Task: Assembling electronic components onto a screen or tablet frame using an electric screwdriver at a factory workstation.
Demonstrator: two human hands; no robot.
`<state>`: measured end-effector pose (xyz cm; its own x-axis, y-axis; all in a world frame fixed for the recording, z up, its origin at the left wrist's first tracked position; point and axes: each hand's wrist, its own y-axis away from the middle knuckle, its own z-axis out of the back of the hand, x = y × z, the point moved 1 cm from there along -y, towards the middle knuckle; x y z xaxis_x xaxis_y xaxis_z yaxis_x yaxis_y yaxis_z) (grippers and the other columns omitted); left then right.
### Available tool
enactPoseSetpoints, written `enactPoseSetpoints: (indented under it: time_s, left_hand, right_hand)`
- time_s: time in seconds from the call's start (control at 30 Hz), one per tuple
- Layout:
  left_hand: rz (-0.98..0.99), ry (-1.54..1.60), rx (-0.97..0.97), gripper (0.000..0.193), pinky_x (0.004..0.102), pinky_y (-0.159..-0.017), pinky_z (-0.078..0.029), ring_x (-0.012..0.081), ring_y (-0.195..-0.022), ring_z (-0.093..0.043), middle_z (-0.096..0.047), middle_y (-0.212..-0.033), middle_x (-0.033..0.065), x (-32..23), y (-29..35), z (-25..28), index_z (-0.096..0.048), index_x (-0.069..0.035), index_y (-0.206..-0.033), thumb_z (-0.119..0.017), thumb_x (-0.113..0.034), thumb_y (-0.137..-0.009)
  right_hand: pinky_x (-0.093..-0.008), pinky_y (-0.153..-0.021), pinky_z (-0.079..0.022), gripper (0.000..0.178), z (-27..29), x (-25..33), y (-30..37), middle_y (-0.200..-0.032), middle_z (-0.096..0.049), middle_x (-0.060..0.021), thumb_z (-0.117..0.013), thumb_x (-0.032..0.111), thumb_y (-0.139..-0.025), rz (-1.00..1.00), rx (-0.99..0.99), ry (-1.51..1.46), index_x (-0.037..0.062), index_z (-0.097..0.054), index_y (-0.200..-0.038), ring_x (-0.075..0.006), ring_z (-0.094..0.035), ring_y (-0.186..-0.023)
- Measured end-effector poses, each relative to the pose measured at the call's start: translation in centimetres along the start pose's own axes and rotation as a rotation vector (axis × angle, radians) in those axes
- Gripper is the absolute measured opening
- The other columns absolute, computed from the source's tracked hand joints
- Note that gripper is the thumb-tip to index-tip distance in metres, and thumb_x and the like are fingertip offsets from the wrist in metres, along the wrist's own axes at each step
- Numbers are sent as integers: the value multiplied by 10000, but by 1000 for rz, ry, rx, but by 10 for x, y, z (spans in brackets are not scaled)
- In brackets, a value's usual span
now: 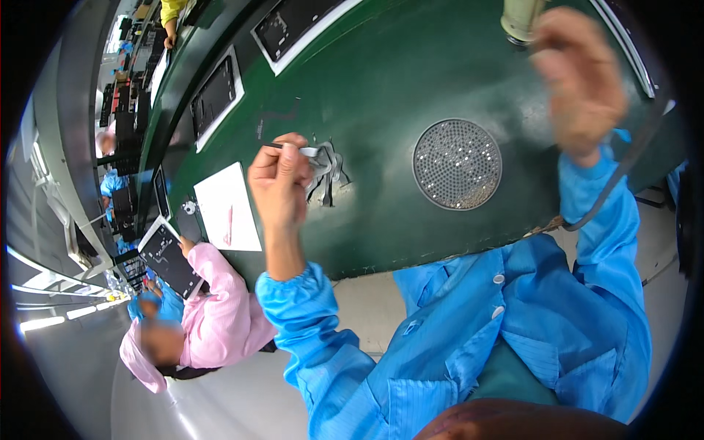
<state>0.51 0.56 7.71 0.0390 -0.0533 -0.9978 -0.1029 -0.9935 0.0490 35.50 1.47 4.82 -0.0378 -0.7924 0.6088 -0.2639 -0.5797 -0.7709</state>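
The round perforated tray (440, 143), its holes dotted with shiny silvery bits, lies flat on the green table (389, 81) in front of the person and serves as the landmark here. To the left of the tray, the person's left hand (277, 187) is raised with thumb and forefinger pinched on a small strip (311, 152), dark at one end and pale grey at the other; its remaining fingers curl in toward the palm. The strip is held left of the tray and well apart from it, next to a loose tangle of grey strips (328, 176) lying on the table between the left hand and the tray. Beyond the tray and to its right, the right hand (583, 81) is in the air, blurred, its fingers bent; whether they grip anything cannot be told. It is near a pale cylindrical object (521, 20) that lies farther from the person than the tray. To the right of the tray, a dark cable (623, 169) passes across the right sleeve (605, 198). Far to the left of the tray are a white sheet (220, 198) bearing a reddish mark and, past it, a co-worker in pink (220, 315) holding a dark white-edged panel (170, 258).
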Motion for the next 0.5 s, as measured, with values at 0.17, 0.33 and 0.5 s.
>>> enactPoseSetpoints:
  time_s: [0.17, 0.33, 0.5]
  left_hand:
    - [-149, 258, 204, 92, 212, -498, -347, 55, -583, -384, -571, -1128, 117, 22, -7, -95, -586, -25, -918, -579, -114, -942]
    - [-67, 291, 222, 99, 195, -523, -416, 88, -660, -585, -633, -919, 67, 26, -19, -132, -640, 8, -939, -657, -74, -885]
    - [-172, -408, -57, 200, 209, -579, -472, 85, -672, -605, -670, -826, 53, 33, -84, -97, -682, 15, -996, -675, -153, -888]
  right_hand:
    - [-214, -629, -529, 368, -53, 11, 38, -1027, -649, -100, -771, 80, -774, -695, 357, -476, -19, -642, -1105, -127, -619, -853]
    - [-218, -614, -543, 196, -42, 5, 38, -873, -676, -89, -668, 90, -875, -852, 257, -496, -46, -653, -1016, -117, -657, -756]
    - [-241, -586, -544, 117, -32, 7, 27, -829, -669, -105, -594, 24, -907, -824, 191, -408, -51, -639, -986, -150, -665, -724]
